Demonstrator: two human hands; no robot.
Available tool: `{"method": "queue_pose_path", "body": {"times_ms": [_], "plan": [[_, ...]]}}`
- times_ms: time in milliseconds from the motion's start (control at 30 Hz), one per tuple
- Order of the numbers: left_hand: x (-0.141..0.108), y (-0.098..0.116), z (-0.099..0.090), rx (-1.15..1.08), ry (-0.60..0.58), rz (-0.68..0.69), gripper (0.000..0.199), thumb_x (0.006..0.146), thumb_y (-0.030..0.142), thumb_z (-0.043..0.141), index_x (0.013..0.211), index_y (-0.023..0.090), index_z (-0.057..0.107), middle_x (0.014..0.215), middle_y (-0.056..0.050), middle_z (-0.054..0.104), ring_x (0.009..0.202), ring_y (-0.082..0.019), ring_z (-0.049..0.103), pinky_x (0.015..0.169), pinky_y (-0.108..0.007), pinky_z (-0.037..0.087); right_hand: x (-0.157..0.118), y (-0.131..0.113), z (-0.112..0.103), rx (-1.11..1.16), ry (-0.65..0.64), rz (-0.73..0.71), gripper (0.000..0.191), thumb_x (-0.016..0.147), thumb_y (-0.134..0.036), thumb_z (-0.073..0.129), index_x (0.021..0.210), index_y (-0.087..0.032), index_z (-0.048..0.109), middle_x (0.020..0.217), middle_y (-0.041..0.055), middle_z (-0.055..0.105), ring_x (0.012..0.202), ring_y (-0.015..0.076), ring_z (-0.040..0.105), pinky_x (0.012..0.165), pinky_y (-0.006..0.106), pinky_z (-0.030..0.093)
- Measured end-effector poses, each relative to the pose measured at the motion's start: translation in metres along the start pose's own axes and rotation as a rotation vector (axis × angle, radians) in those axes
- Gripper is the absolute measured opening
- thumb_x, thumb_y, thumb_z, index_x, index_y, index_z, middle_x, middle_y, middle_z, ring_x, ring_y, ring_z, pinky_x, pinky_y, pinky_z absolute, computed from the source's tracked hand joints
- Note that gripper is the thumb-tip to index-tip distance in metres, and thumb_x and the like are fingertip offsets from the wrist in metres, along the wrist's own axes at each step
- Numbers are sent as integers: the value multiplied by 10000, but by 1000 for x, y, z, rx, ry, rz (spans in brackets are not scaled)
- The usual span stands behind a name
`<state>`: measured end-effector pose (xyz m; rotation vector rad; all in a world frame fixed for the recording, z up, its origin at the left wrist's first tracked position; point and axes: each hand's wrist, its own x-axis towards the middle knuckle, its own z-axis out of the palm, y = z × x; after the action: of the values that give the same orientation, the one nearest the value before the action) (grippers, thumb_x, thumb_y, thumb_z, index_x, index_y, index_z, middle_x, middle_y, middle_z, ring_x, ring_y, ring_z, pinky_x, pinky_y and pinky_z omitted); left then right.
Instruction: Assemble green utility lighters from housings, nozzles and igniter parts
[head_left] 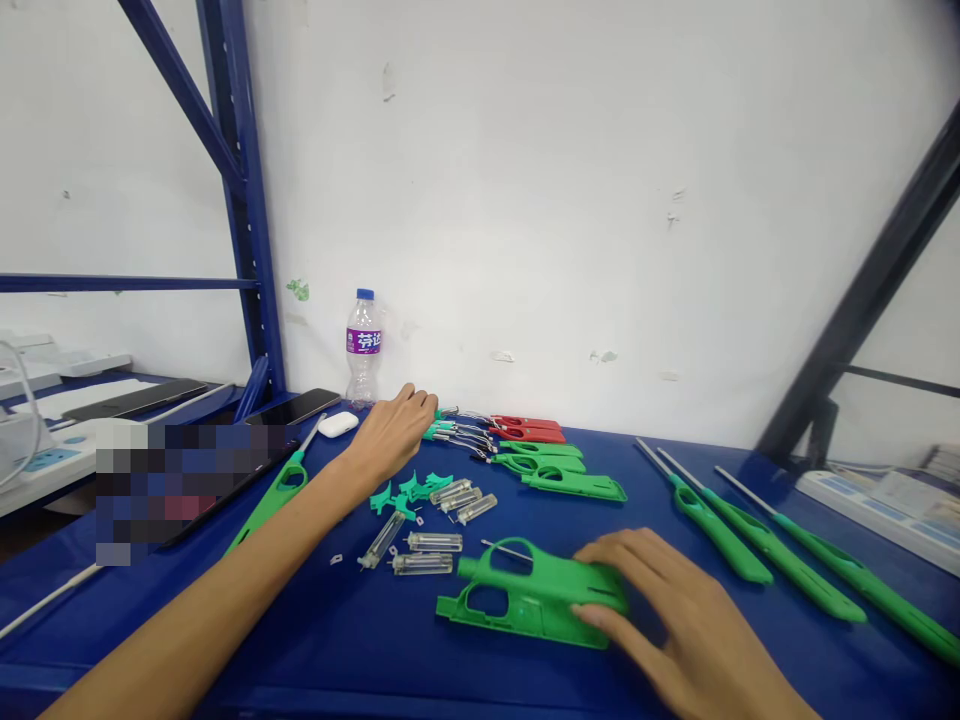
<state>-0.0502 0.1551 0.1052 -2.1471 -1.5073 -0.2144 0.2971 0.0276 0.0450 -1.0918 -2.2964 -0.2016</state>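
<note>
My right hand (686, 620) has its thumb and fingers closed round the rear end of a green lighter shell half (574, 575). Just in front of it, another green shell half (544, 618) lies with its inner side up. A thin metal rod (506, 551) shows through the upper shell's opening. Farther back, my left hand (397, 425) is curled at the wired igniters (457, 436); its fingertips are hidden, so what they hold is unclear. Teal triggers (412, 488) and clear fuel tanks (435, 542) lie between the hands.
Red shells (529, 430) and green shells (574, 485) are stacked behind. Long green lighters (720, 530) lie at right, another (274, 500) at left. A bottle (364, 350), a phone (292, 407), a white case (338, 424) and a power strip (885, 515) surround the blue table.
</note>
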Motion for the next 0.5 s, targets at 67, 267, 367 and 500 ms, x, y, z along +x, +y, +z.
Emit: {"method": "queue_pose_path", "body": {"times_ms": [67, 267, 367, 500], "plan": [[-1, 2, -3, -5, 21, -7, 286, 1075, 340, 740, 1301, 169, 700, 1293, -96, 722, 1111, -261, 740, 919, -454, 658, -3, 15, -4, -28, 32, 104, 324, 1079, -617, 597, 1191, -347, 738, 1120, 36, 811, 1005, 276, 804, 861, 421, 656], [-4, 11, -12, -56, 119, 7, 252, 1078, 325, 735, 1269, 164, 704, 1244, -86, 730, 1074, -248, 745, 877, -422, 664, -17, 68, -4, -71, 47, 280, 449, 1023, -716, 618, 1129, -312, 785, 1113, 79, 825, 1007, 350, 807, 865, 515, 652], [-7, 14, -17, -78, 179, 25, 223, 1077, 310, 734, 1241, 162, 707, 1206, -76, 732, 1045, -238, 744, 853, -403, 661, -23, 66, -1, -58, 66, 276, 447, 1056, -689, 584, 1239, -318, 754, 1215, 86, 809, 1117, 346, 783, 959, 531, 634], [-14, 16, -23, -107, 302, 62, 151, 1080, 248, 703, 1199, 156, 695, 1129, -61, 730, 1015, -232, 737, 778, -351, 639, -21, 27, 1, 36, -22, 152, 258, 1104, -562, 596, 1239, -389, 731, 1249, 12, 788, 1192, 259, 744, 1073, 457, 593]]}}
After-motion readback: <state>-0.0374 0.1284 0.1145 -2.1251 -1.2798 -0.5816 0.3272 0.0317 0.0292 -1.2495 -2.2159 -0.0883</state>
